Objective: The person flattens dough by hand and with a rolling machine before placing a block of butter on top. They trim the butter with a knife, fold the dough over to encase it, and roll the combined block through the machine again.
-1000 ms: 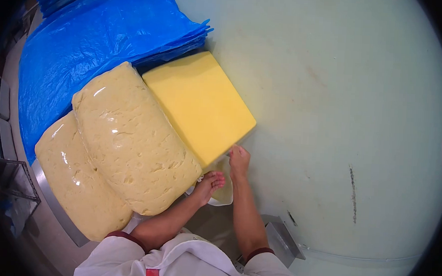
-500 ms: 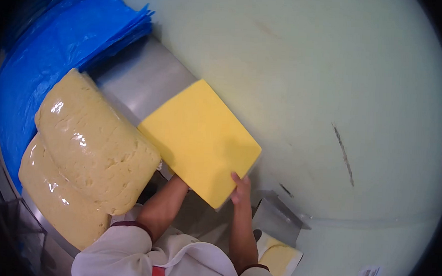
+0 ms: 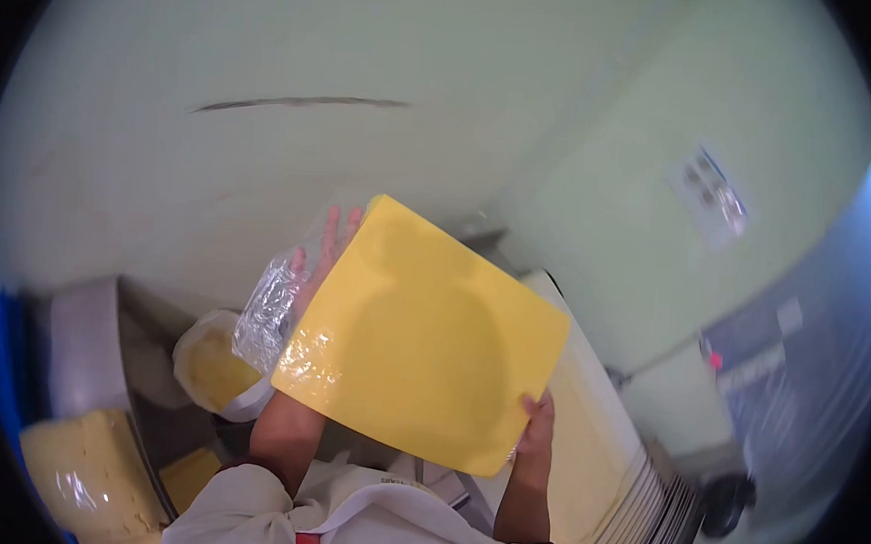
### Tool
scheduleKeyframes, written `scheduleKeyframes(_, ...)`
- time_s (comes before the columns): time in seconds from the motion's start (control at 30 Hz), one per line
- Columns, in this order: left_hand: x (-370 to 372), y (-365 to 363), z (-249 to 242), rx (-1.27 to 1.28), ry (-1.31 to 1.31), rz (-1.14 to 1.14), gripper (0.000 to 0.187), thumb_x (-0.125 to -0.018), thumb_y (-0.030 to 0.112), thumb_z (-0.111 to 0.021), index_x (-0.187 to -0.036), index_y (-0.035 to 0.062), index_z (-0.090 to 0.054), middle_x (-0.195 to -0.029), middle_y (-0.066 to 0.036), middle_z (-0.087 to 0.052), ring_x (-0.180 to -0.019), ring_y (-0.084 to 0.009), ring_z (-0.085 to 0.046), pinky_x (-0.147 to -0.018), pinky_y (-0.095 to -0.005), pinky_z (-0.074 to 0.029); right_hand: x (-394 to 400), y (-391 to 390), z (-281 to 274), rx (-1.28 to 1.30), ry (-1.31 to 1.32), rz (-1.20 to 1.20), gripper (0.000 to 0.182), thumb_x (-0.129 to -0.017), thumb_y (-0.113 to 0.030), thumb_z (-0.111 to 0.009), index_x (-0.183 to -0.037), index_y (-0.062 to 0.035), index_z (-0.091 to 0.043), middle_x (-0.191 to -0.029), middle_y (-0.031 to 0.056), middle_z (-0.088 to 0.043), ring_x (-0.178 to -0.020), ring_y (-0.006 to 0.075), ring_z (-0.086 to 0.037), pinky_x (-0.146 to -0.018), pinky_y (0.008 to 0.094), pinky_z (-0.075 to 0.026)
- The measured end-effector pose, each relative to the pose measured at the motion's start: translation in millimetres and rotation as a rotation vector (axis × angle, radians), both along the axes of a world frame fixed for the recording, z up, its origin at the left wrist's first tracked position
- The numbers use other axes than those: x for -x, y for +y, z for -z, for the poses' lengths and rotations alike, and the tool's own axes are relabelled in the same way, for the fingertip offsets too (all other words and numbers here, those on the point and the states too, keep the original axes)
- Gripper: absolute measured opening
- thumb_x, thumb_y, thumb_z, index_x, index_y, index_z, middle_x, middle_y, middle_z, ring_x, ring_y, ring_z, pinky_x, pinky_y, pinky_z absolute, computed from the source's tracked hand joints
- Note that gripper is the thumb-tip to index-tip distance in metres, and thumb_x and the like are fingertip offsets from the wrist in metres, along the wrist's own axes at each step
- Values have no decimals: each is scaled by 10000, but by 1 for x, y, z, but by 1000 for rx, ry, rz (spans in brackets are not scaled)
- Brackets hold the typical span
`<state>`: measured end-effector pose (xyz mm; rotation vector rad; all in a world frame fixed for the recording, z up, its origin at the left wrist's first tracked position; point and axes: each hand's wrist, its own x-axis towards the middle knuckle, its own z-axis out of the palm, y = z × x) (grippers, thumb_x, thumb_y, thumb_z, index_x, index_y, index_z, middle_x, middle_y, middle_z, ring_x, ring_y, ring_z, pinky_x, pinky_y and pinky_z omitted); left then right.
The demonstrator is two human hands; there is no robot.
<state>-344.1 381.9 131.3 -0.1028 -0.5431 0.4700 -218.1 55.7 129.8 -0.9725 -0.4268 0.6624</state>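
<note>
A flat yellow slab (image 3: 432,341), smooth and wrapped in clear film, looks like a sheet of butter or margarine; its kind is not certain. My left hand (image 3: 320,266) bears it from beneath along the left edge, with spread fingers reaching past that edge and the palm partly hidden. At the lower right corner my right hand (image 3: 538,425) grips the slab, thumb on top and the other fingers mostly hidden underneath. Loose crumpled plastic film (image 3: 266,312) hangs beside my left hand.
A stack of trays (image 3: 631,489) stands at right, with a pale yellow sheet on top. Left are a white-rimmed container (image 3: 190,358) with yellow contents, a metal surface (image 3: 87,352), a dough block (image 3: 90,471) and another yellow piece (image 3: 188,476). The wall (image 3: 313,157) lies ahead.
My view has swung right, from the big dough blocks and blue plastic toward the tray stack. The slab has come along in both hands, and my left fingers now show past its edge.
</note>
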Motion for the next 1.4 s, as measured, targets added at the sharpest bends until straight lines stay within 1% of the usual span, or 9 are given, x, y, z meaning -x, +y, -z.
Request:
scheduleKeyframes(0.03, -19, -27, -10, -5, 28, 79, 524, -994, 445, -392, -1367, 81, -452, -1300, -118, -546, -1155, -267, -551, -970, -416, -461, 8, -20, -15, -161, 53, 60, 590, -825, -72, -680, -1337, 40, -410, -1247, 162, -563, -1070, 278, -618, -893, 357, -520)
scheduleKeyframes(0.17, -78, -163, -18, 7, 301, 434, 526, -994, 445, -388, -1365, 78, -453, -1289, -121, -552, -1145, -272, -557, -959, -416, -469, 3, -149, 25, -71, 26, 429, 613, -838, -69, -668, -1367, 26, -373, -1274, 158, -543, -1114, 257, -594, -901, 369, -517)
scheduleKeyframes(0.3, -117, -266, 17, -150, 648, 641, 528, -994, 445, -384, -1364, 75, -453, -1278, -124, -557, -1134, -277, -562, -947, -415, -476, 48, -262, 88, -60, 192, 707, 619, -838, -44, -659, -1381, 15, -368, -1269, 139, -553, -1130, 239, -584, -916, 362, -506)
scheduleKeyframes(0.37, -138, -275, 63, -360, 737, 646, 504, -991, 400, -409, -1347, 46, -464, -1229, -132, -583, -1072, -278, -597, -907, -384, -500, 69, -299, 104, -58, 261, 790, 610, -838, -26, -653, -1379, 8, -375, -1272, 126, -551, -1147, 225, -568, -942, 345, -482)
scheduleKeyframes(0.4, -165, -257, 114, -650, 782, 595, 490, -990, 371, -425, -1337, 29, -467, -1210, -134, -591, -1048, -269, -609, -887, -375, -509, 56, -302, 107, -15, 278, 834, 602, -838, -20, -650, -1375, 7, -378, -1274, 119, -548, -1155, 215, -558, -958, 332, -465)
scheduleKeyframes(0.5, -157, -289, 118, -1156, 893, 607, 420, -978, 251, -480, -1303, -16, -478, -1169, -132, -607, -1001, -229, -630, -848, -343, -524, 64, -340, 104, 83, 305, 928, 604, -832, -9, -648, -1374, 3, -382, -1276, 108, -547, -1178, 200, -536, -987, 315, -436)
scheduleKeyframes(0.63, -180, -319, 85, -1436, 1059, 613, 323, -951, 98, -525, -1246, -32, -509, -1124, -111, -627, -945, -180, -643, -813, -314, -532, 32, -357, 96, 267, 313, 954, 637, -826, 0, -644, -1396, 0, -362, -1286, 107, -541, -1202, 197, -516, -1015, 320, -410)
scheduleKeyframes(1.23, -318, -279, 119, -1601, 1156, 356, 337, -912, 128, -614, -1199, -33, -539, -1077, -84, -653, -954, -130, -618, -855, -264, -477, -112, -300, 102, 485, 381, 1039, 807, -844, 16, -640, -1493, -20, -161, -1250, 186, -578, -1151, 229, -568, -966, 340, -453)
scheduleKeyframes(1.4, -324, -278, 128, -1708, 1208, 259, 462, -906, 113, -615, -1311, -52, -465, -1153, -94, -627, -1005, -132, -602, -876, -267, -464, -113, -290, 121, 670, 392, 1077, 785, -841, 22, -643, -1488, 13, -198, -1259, 179, -573, -1125, 211, -578, -939, 318, -468)
